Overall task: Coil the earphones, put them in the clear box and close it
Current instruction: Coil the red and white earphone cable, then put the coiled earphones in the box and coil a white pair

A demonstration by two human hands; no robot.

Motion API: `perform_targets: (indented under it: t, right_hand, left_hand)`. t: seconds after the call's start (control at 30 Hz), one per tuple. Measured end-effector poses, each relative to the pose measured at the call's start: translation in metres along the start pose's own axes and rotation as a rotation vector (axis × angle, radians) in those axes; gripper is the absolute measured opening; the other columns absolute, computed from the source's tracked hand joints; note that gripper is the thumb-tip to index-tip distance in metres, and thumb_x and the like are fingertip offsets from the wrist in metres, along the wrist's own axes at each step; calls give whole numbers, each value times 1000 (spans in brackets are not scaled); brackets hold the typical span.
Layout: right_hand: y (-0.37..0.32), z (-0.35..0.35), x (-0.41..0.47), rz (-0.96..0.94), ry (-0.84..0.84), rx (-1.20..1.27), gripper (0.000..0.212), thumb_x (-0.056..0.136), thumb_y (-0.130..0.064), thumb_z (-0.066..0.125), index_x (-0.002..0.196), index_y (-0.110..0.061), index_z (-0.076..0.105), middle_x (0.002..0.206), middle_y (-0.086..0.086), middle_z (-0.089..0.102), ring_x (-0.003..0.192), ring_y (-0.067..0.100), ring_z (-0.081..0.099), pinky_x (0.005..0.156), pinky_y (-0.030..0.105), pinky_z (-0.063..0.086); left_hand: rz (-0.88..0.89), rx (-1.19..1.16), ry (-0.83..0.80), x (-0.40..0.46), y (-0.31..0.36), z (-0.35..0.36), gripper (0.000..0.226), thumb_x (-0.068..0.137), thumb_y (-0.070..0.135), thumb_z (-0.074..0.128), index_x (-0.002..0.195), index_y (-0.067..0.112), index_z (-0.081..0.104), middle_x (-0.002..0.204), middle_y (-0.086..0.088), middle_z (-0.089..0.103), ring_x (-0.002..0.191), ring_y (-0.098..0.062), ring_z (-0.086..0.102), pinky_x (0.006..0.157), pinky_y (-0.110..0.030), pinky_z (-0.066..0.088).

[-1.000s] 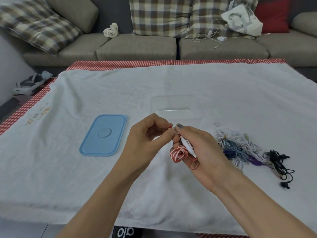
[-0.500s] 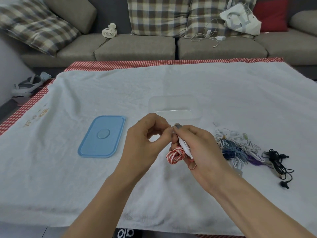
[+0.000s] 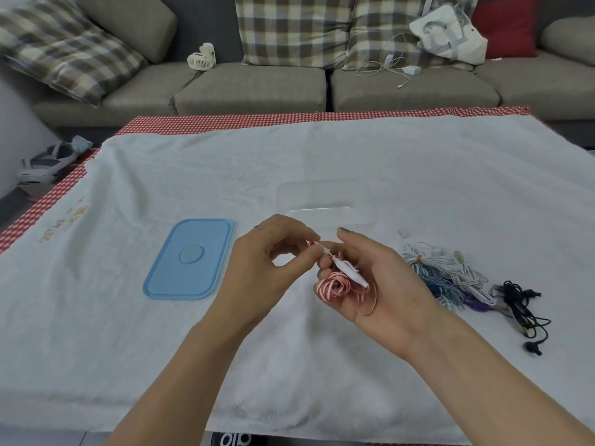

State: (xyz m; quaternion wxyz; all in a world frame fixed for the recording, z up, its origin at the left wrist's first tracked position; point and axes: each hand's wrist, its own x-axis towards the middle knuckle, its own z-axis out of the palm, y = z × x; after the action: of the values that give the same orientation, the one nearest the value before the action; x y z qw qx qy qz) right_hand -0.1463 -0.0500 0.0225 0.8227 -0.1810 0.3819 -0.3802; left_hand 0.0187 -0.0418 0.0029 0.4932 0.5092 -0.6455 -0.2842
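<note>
Red-and-white earphones (image 3: 333, 284) are wound into a small coil that lies in my right hand (image 3: 383, 284), with the white remote piece across the fingers and a loose loop hanging below. My left hand (image 3: 267, 268) pinches the cable's end just left of my right fingertips. Both hands hover above the white towel. The clear box (image 3: 322, 204) stands open just beyond them, hard to make out against the towel. Its blue lid (image 3: 190, 260) lies flat to the left.
A heap of other earphones, white, blue and purple (image 3: 447, 275), lies right of my hands, with a black pair (image 3: 521, 304) further right. The white towel (image 3: 161, 349) covers a table with a red checked edge. A sofa with cushions stands behind.
My right hand has turned palm-up and opened a little, so the coil and remote show more. My left hand still pinches the cable end.
</note>
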Motion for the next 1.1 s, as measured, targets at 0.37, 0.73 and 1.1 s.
perform_targets:
  t: [0.37, 0.73, 1.1]
  right_hand:
    - [-57, 35, 55, -214, 151, -346, 6, 92, 1, 60, 98, 3, 61, 82, 16, 57, 58, 20, 65, 63, 29, 59]
    - [-56, 54, 156, -49, 362, -1120, 7, 87, -5, 58, 85, -2, 53, 81, 14, 61, 91, 33, 71, 93, 48, 56]
    - [-84, 47, 136, 72, 184, -992, 33, 99, -36, 51, 121, -11, 48, 88, 8, 53, 67, 21, 46, 82, 35, 44]
  left_hand:
    - [-257, 152, 190, 36, -22, 1, 21, 101, 30, 57, 120, 34, 63, 109, 14, 64, 83, 0, 61, 66, -12, 45]
    - [-366, 295, 145, 54, -45, 3, 32, 101, 19, 54, 132, 24, 62, 124, 4, 62, 96, -7, 61, 82, -19, 43]
    - [-291, 443, 146, 53, -43, 9, 39, 103, 29, 51, 141, 28, 50, 137, -1, 51, 116, -20, 58, 89, -38, 51]
